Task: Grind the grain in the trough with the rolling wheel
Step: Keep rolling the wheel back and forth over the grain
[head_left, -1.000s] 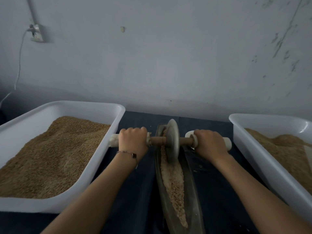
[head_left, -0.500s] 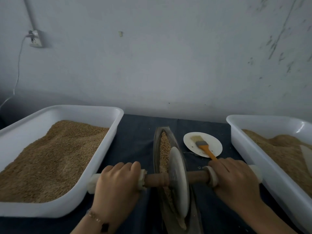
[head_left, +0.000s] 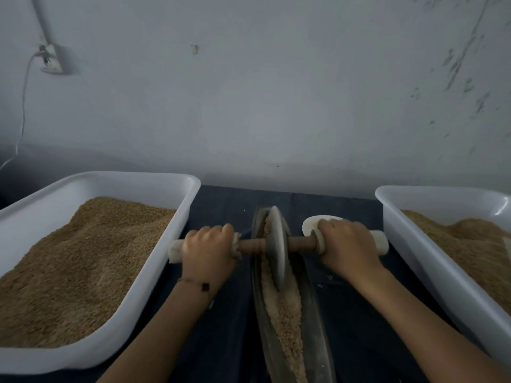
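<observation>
While the crushed tan grain lies along the narrow dark boat-shaped trough on the blue-clothed table, the grey disc-shaped rolling wheel stands upright in the trough's far half. Left hand and right hand each have fingers wrapped round a white-capped end of the brown wooden axle. Judgement: equal downward pressure and a level axle should keep the wheel in its groove. No legible writing or labels.
</observation>
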